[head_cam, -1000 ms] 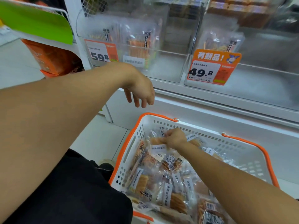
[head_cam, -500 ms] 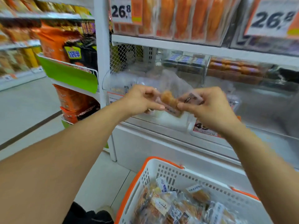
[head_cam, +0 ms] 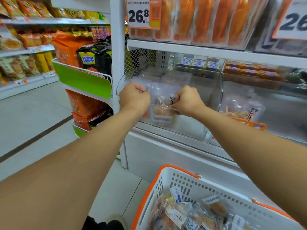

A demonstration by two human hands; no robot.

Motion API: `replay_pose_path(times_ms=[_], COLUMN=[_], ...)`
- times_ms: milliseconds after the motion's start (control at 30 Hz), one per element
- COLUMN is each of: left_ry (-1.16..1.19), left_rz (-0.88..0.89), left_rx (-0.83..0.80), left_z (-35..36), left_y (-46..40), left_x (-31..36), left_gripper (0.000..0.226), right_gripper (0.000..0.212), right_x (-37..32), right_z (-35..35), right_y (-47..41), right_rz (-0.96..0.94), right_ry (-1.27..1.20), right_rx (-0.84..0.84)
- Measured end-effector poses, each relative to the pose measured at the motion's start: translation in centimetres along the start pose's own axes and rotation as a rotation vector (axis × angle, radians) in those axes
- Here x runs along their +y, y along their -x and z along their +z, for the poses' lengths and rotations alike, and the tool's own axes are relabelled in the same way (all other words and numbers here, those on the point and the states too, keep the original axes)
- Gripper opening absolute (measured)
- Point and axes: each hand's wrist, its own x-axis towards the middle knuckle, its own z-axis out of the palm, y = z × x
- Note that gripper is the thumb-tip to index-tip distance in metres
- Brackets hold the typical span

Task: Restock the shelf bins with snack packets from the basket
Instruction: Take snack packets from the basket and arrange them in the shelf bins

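Observation:
A clear snack packet (head_cam: 163,101) with orange-brown pieces and a white label hangs between both hands at the top edge of the left clear shelf bin (head_cam: 187,130). My left hand (head_cam: 134,97) grips the packet's left edge with curled fingers. My right hand (head_cam: 186,101) pinches its right edge. Several similar packets stand inside that bin behind the held one. Below, at the bottom right, the white basket (head_cam: 187,183) with orange rim holds several more snack packets (head_cam: 187,214).
A second clear bin (head_cam: 272,113) to the right holds a packet of thin strips (head_cam: 242,112). Orange packs fill the shelf above, with a 26.8 price tag (head_cam: 143,13). A side rack with green panels (head_cam: 83,80) stands left, beside the open aisle floor.
The right hand lifted a packet out of the basket, both hands took it, and they carried it forward to the left bin. The view rose from the basket to the shelves.

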Motion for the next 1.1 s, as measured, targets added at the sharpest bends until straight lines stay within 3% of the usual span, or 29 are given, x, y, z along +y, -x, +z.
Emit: replay_pose_path(times_ms=[167,267,333,400,467,533,567,600,667,767,900,1100], left_ry=[-0.207,-0.347,-0.462,-0.638,-0.862,-1.082,-1.152,-1.179,-1.127,-1.015,-1.038,-1.069], left_rz=[0.055,0.168,0.251,0.237,0.102,-0.028,-0.05,-0.039,0.007,0.013,0.024,0.055], left_rx=[-0.106,-0.192,-0.406,-0.795,-1.138,-1.305,-1.329,-1.324,-1.275,-1.26,-1.295,-1.283], left_z=[0.3,0.3,0.5,1.1,1.7,2.2,2.4,2.7,3.2,3.8,4.2,4.5], left_y=[0.1,0.8,1.8,3.3,4.9,6.1,6.4,6.6,6.5,6.4,6.0,4.9], left_x=[-0.2,0.7,1.0,0.7,-0.1,-0.9,-1.2,-1.3,-1.1,-0.7,-1.0,-1.5], left_gripper=[0.016,0.028,0.034,0.03,0.021,0.022,0.025,0.026,0.026,0.017,0.011,0.022], right_gripper=[0.03,0.032,0.023,0.022,0.026,0.02,0.019,0.033,0.063,0.075,0.027,0.019], right_x=[0.2,0.2,-0.1,0.1,1.4,4.0,5.3,6.4,7.8,7.7,6.8,8.3], right_z=[-0.6,-1.8,-2.3,-1.1,2.5,7.6,10.1,12.3,15.8,19.0,20.7,19.0], right_y=[0.1,2.8,6.7,11.3,15.2,18.1,19.4,20.6,22.3,23.5,22.8,22.6], right_rz=[0.133,0.024,-0.133,-0.243,-0.209,-0.053,0.043,0.11,0.095,0.09,0.397,0.566], right_ry=[-0.014,-0.014,-0.103,-0.154,-0.189,-0.156,-0.12,-0.088,-0.02,-0.046,-0.442,-0.626], right_rx=[-0.063,0.23,0.478,0.569,0.388,-0.036,-0.275,-0.465,-0.645,-0.699,-0.713,-0.672])
